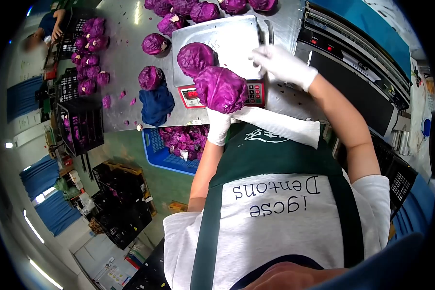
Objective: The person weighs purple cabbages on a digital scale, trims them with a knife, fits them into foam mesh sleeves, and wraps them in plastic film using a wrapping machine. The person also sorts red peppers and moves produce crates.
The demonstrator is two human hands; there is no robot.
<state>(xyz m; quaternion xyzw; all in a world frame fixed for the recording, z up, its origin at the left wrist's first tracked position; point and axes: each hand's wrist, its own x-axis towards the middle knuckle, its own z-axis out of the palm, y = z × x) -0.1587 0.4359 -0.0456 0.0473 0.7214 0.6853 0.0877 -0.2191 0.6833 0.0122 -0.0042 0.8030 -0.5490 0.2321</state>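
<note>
A red cabbage rests in my left hand, which wears a white glove and grips it from below, in front of the scale. Behind it, a second red cabbage sits on the metal platter of the scale. The held cabbage hides part of the scale's red front panel with its lit display. My right hand, also gloved in white, is over the platter's right edge with its fingers bent together; anything between them is too small to make out. A white ribbed roll lies against my apron, beside my left hand.
Several red cabbages stand along the table's back and left. A dark blue cloth lies near the front edge. Below is a blue crate of purple leaves. A machine stands right; another person's hand shows far left.
</note>
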